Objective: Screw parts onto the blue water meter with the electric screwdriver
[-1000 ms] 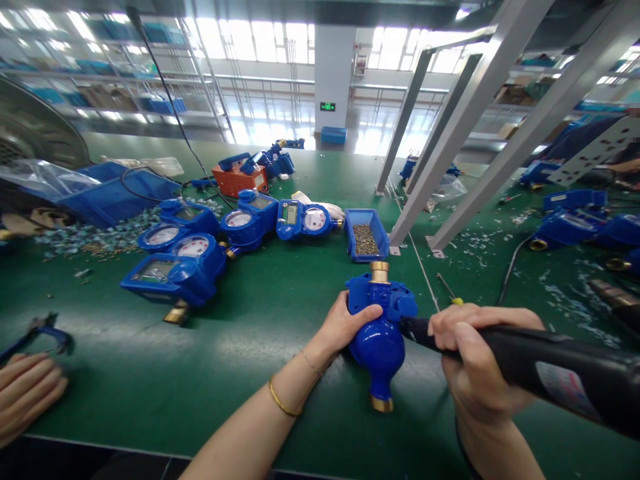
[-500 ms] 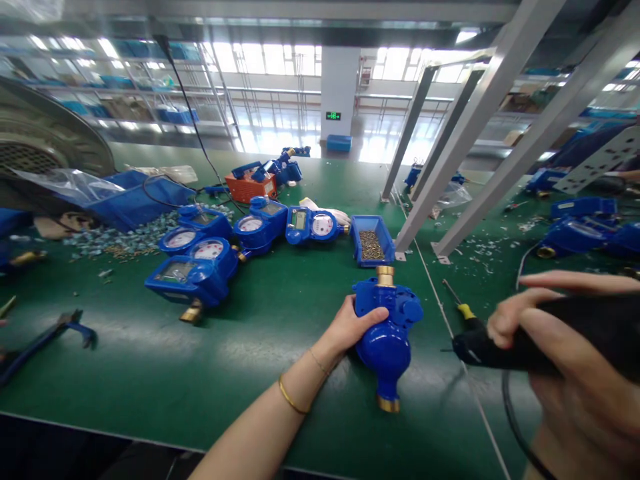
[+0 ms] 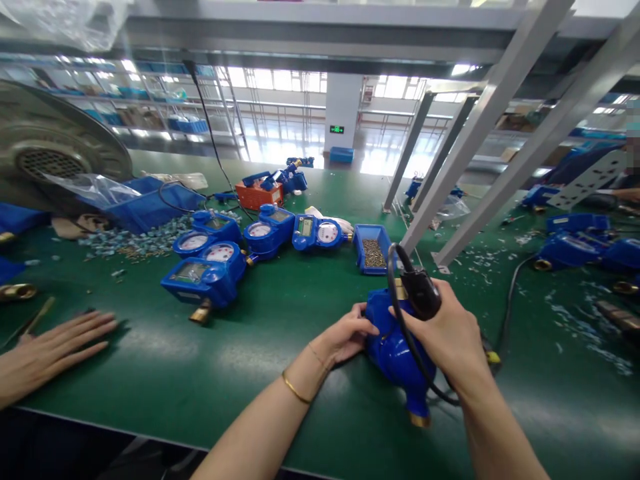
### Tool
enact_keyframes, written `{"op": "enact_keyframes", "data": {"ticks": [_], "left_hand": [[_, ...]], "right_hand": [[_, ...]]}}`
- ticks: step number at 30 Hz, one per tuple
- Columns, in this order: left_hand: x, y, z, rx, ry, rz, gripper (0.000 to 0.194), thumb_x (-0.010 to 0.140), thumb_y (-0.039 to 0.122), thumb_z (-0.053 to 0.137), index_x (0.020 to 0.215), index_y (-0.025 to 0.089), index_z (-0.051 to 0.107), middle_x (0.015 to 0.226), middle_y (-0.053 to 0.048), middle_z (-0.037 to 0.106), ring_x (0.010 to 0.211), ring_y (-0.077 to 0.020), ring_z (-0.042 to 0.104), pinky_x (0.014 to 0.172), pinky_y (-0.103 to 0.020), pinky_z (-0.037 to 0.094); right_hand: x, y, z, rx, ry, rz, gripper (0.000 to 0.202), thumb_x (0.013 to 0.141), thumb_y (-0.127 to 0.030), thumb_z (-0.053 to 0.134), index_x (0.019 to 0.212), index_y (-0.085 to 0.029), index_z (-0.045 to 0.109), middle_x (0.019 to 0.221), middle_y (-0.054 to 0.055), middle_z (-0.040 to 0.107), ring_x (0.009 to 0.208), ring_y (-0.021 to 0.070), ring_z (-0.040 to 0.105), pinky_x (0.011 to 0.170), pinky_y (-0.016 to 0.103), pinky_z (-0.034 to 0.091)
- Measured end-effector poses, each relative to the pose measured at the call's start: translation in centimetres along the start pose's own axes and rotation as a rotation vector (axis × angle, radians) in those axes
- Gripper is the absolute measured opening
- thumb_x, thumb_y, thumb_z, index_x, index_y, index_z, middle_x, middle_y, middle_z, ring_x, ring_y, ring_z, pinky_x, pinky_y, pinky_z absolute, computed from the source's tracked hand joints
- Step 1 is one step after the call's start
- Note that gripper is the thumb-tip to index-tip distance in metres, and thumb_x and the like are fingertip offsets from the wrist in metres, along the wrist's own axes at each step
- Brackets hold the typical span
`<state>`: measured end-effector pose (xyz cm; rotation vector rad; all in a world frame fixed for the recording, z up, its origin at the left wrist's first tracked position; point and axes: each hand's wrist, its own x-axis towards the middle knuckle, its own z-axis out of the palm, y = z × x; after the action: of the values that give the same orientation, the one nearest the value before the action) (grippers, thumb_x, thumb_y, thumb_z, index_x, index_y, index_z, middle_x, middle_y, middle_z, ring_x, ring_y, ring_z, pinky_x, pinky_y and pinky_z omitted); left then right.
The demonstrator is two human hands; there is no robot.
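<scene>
A blue water meter (image 3: 393, 350) with brass ends lies on the green bench before me, its dial face not showing. My left hand (image 3: 350, 335) grips its left side, thumb on top and fingers curled round the edge. In my right hand (image 3: 453, 328) is a black corded electric screwdriver (image 3: 421, 293), held over the upper right part of the meter. The tool's tip is hidden behind my hand and the meter. Its cable loops down across the meter. Just beyond stands a small blue bin (image 3: 374, 250) of screws.
More blue water meters (image 3: 207, 270) stand to the left, near a blue crate (image 3: 150, 203) and scattered light-blue bits. Another person's hand (image 3: 60, 353) lies flat at the left. Metal posts (image 3: 465, 140) rise at the right. An orange box (image 3: 260, 195) sits farther back.
My right hand has brought the electric screwdriver left, from the right side onto the meter. The meter has tilted slightly and shifted right. The other person's hand has come in at the left, covering the pliers.
</scene>
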<state>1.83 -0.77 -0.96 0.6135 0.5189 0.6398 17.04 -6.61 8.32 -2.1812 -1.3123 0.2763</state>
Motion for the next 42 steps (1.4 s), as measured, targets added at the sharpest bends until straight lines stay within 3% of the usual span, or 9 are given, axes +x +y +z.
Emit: {"op": "enact_keyframes", "data": {"ticks": [6, 12, 16, 20, 23, 26, 29, 33, 42], "left_hand": [[0.4, -0.4, 0.6, 0.030, 0.030, -0.012, 0.065, 0.061, 0.041, 0.082, 0.113, 0.020, 0.049, 0.088, 0.000, 0.058, 0.067, -0.0133, 0.053, 0.061, -0.026, 0.042], [0.1, -0.6, 0.8, 0.300, 0.081, 0.019, 0.091, 0.062, 0.048, 0.089, 0.137, 0.026, 0.043, 0.097, 0.000, 0.059, 0.074, -0.0122, 0.054, 0.062, -0.023, 0.036], [-0.1, -0.7, 1.0, 0.368, 0.055, 0.054, 0.087, 0.054, 0.048, 0.094, 0.128, 0.022, 0.056, 0.107, -0.005, 0.059, 0.091, -0.0185, 0.058, 0.073, -0.027, 0.041], [0.2, -0.5, 1.1, 0.370, 0.073, 0.140, 0.069, 0.065, 0.061, 0.084, 0.114, 0.018, 0.062, 0.117, -0.009, 0.062, 0.110, -0.0233, 0.055, 0.091, -0.031, 0.041], [1.2, 0.0, 0.9, 0.296, 0.089, 0.192, 0.066, 0.069, 0.070, 0.076, 0.108, 0.018, 0.063, 0.110, -0.007, 0.066, 0.106, -0.0227, 0.058, 0.095, -0.033, 0.041], [2.6, 0.3, 0.4, 0.205, 0.003, 0.036, 0.067, 0.070, 0.077, 0.071, 0.094, 0.014, 0.066, 0.094, -0.008, 0.069, 0.094, -0.0247, 0.062, 0.093, -0.037, 0.045], [3.5, -0.2, 0.0, 0.059, -0.107, -0.113, 0.059, 0.076, 0.068, 0.073, 0.095, 0.012, 0.068, 0.093, -0.009, 0.071, 0.096, -0.0251, 0.063, 0.098, -0.038, 0.047], [3.7, -1.7, -0.1, -0.067, -0.068, -0.149, 0.048, 0.083, 0.056, 0.072, 0.102, 0.011, 0.069, 0.095, -0.010, 0.073, 0.095, -0.0254, 0.067, 0.098, -0.038, 0.049], [3.3, -2.2, -0.5, -0.108, -0.026, 0.080, 0.075, 0.064, 0.064, 0.087, 0.115, 0.014, 0.065, 0.109, -0.014, 0.071, 0.108, -0.0326, 0.064, 0.101, -0.045, 0.050]], "right_hand": [[-0.2, 2.5, -1.0, 0.236, 0.056, -0.007, 0.054, 0.062, -0.061, 0.076, 0.103, -0.027, 0.063, 0.091, 0.001, 0.071, 0.087, 0.0295, 0.067, 0.077, 0.040, 0.047], [-1.4, 3.7, -1.4, 0.223, 0.201, 0.021, 0.064, 0.057, -0.067, 0.076, 0.103, -0.024, 0.064, 0.094, 0.005, 0.071, 0.090, 0.0313, 0.066, 0.076, 0.040, 0.047], [-1.2, 4.5, -1.0, 0.200, 0.268, 0.085, 0.078, 0.054, -0.070, 0.076, 0.112, -0.021, 0.060, 0.099, 0.009, 0.069, 0.088, 0.0320, 0.066, 0.078, 0.043, 0.048], [-1.2, 5.0, -0.9, 0.234, 0.272, 0.032, 0.087, 0.051, -0.071, 0.079, 0.116, -0.018, 0.057, 0.103, 0.011, 0.068, 0.092, 0.0324, 0.066, 0.081, 0.044, 0.050], [-1.7, 4.9, -1.1, 0.319, 0.206, -0.044, 0.083, 0.054, -0.067, 0.082, 0.116, -0.018, 0.056, 0.102, 0.010, 0.069, 0.092, 0.0306, 0.066, 0.081, 0.043, 0.052], [-2.2, 4.6, -1.3, 0.391, 0.184, -0.169, 0.076, 0.056, -0.062, 0.083, 0.112, -0.018, 0.057, 0.103, 0.010, 0.069, 0.093, 0.0293, 0.066, 0.079, 0.041, 0.054], [-2.3, 4.6, -1.5, 0.352, 0.213, -0.271, 0.070, 0.057, -0.061, 0.083, 0.106, -0.018, 0.059, 0.098, 0.010, 0.068, 0.089, 0.0282, 0.066, 0.074, 0.039, 0.054], [-1.8, 5.1, -1.1, 0.396, 0.191, -0.270, 0.069, 0.057, -0.060, 0.085, 0.106, -0.019, 0.058, 0.093, 0.007, 0.068, 0.083, 0.0264, 0.066, 0.073, 0.039, 0.054], [-1.3, 5.7, -0.8, 0.430, 0.231, -0.063, 0.082, 0.055, -0.064, 0.084, 0.116, -0.018, 0.054, 0.101, 0.010, 0.068, 0.091, 0.0292, 0.066, 0.082, 0.045, 0.052]]}}
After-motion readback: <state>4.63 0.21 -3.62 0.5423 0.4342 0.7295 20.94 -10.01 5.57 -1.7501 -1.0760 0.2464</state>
